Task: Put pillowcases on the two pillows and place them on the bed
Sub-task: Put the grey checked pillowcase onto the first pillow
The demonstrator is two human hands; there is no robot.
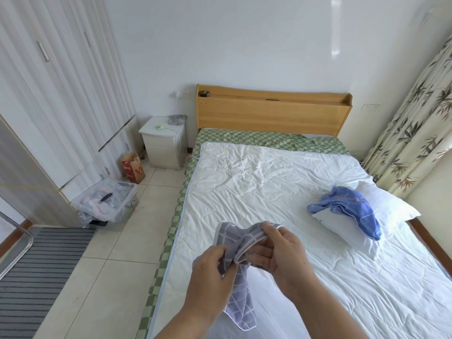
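Hands, left [212, 267] and right [281, 250], pinch bunched grey pillowcase [241, 243]. Risk: opening stays hidden in folds, so fingers grab the wrong layer. Pillow [386, 206] bare.

We are gripping a grey pillowcase [241, 237] in both hands, left hand [210, 267] and right hand [285, 250], beyond our fingers [265, 252] a pillow [389, 209] lying under a blue pillowcase [347, 206].
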